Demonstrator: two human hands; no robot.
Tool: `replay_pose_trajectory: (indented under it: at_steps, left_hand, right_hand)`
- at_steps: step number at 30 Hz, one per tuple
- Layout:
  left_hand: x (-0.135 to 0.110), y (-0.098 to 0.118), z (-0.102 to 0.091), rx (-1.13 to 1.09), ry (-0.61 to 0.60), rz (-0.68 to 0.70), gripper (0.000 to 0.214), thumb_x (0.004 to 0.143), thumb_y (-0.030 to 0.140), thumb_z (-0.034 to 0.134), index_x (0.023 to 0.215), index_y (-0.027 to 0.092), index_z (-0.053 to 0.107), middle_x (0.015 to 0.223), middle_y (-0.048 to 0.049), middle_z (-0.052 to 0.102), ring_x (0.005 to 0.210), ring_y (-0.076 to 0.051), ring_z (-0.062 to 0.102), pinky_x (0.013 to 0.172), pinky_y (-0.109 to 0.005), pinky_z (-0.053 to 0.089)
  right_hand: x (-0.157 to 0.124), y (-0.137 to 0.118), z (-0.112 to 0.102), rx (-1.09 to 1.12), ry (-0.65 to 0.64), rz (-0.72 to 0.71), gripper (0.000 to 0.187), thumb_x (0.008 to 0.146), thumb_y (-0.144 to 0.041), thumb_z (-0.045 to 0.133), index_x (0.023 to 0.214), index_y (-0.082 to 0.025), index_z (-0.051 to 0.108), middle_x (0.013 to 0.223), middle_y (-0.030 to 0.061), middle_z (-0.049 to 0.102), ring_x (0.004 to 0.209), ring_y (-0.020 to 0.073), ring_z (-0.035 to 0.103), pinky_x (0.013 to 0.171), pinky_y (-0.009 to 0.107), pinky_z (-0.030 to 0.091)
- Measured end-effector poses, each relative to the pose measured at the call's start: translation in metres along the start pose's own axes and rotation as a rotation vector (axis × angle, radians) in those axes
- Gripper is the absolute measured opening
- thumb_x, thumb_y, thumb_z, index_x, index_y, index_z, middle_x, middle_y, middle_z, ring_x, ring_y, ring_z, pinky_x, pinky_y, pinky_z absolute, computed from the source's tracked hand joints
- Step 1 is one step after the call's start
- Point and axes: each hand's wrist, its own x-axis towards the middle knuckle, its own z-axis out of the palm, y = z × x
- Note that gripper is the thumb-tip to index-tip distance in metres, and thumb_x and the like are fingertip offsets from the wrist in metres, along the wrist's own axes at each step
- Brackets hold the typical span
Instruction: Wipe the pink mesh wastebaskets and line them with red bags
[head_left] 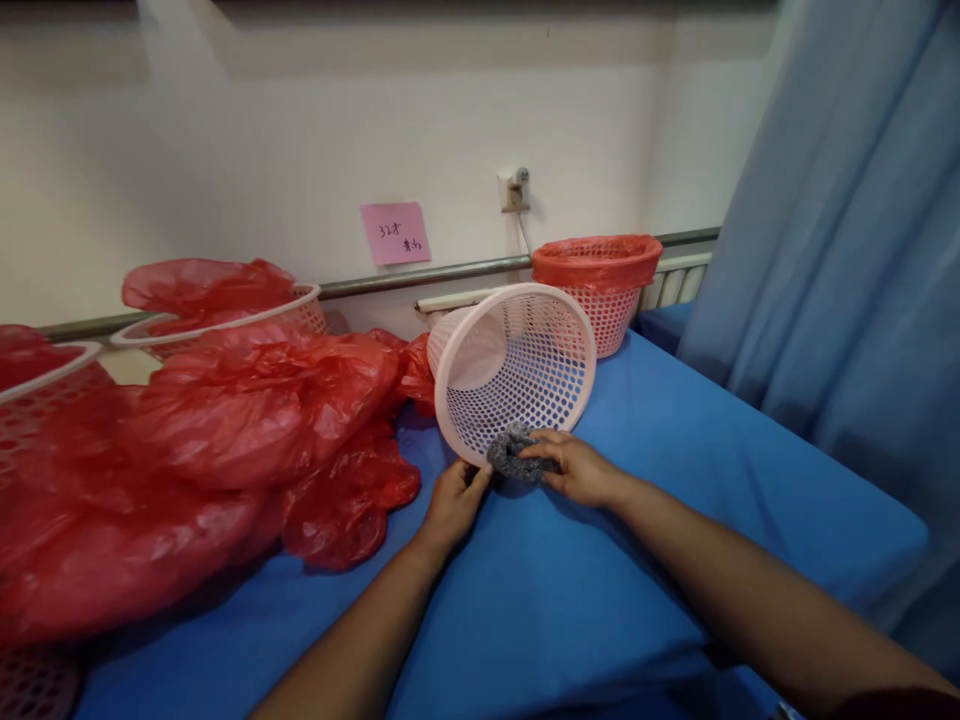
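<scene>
A pink perforated plastic basket (517,365) lies on its side on the blue sheet (600,590), its mouth facing me. My right hand (576,466) presses a grey cloth (513,452) against the lower rim of the basket, fingers closed on the cloth. My left hand (453,499) sits just left of the cloth, fingers curled against the basket's lower rim.
A heap of red plastic bags (225,450) covers the left side, with further pink baskets (225,320) among them. An upright basket lined with a red bag (600,280) stands by the wall. A blue curtain (847,250) hangs at the right. A pink note (395,232) is stuck on the wall.
</scene>
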Motion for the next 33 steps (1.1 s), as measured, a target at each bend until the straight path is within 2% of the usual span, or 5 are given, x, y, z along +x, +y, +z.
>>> replay_pose_trajectory:
  at_steps: [6, 12, 21, 29, 33]
  left_hand:
    - [0.001, 0.014, -0.013, -0.007, 0.151, -0.001, 0.038, 0.086, 0.056, 0.065, 0.085, 0.018, 0.063, 0.068, -0.0001, 0.068, 0.063, -0.017, 0.064, 0.062, -0.028, 0.053]
    - [-0.006, 0.029, -0.02, 0.097, 0.228, 0.111, 0.036, 0.092, 0.051, 0.06, 0.074, 0.02, 0.055, 0.064, 0.0032, 0.059, 0.06, -0.014, 0.055, 0.06, -0.025, 0.046]
    - [-0.007, 0.029, -0.017, 0.168, 0.144, 0.073, 0.048, 0.096, 0.061, 0.045, 0.081, 0.018, 0.061, 0.068, -0.0021, 0.067, 0.062, -0.018, 0.064, 0.062, -0.029, 0.051]
    - [-0.006, 0.03, -0.021, 0.249, 0.135, 0.088, 0.046, 0.097, 0.059, 0.042, 0.078, 0.019, 0.057, 0.059, 0.0017, 0.059, 0.047, -0.015, 0.056, 0.048, -0.027, 0.047]
    - [-0.007, 0.03, -0.017, 0.224, 0.151, 0.133, 0.044, 0.097, 0.056, 0.044, 0.077, 0.019, 0.057, 0.061, 0.0011, 0.061, 0.053, -0.015, 0.058, 0.052, -0.026, 0.047]
  right_hand:
    - [0.001, 0.014, -0.026, -0.259, 0.141, 0.212, 0.05, 0.084, -0.001, 0.055, 0.124, -0.024, 0.073, 0.144, 0.0103, 0.057, 0.124, 0.0278, 0.056, 0.109, 0.047, 0.046]
    - [-0.001, 0.021, -0.045, -0.414, 0.323, 0.443, 0.051, 0.093, -0.005, 0.044, 0.133, -0.026, 0.067, 0.155, 0.0104, 0.045, 0.124, 0.0333, 0.05, 0.108, 0.055, 0.043]
    - [-0.003, -0.002, 0.0, -0.028, -0.026, 0.014, 0.06, 0.075, -0.003, 0.067, 0.131, -0.026, 0.069, 0.133, 0.0066, 0.063, 0.12, 0.0205, 0.061, 0.107, 0.034, 0.048]
    - [0.001, 0.024, -0.055, -0.462, 0.394, 0.398, 0.046, 0.094, -0.006, 0.045, 0.13, -0.021, 0.07, 0.151, 0.0128, 0.05, 0.127, 0.0327, 0.051, 0.11, 0.05, 0.043]
    - [-0.002, 0.01, -0.037, -0.326, 0.232, 0.316, 0.047, 0.088, -0.005, 0.053, 0.128, -0.021, 0.071, 0.143, 0.0129, 0.056, 0.126, 0.0299, 0.053, 0.112, 0.047, 0.043]
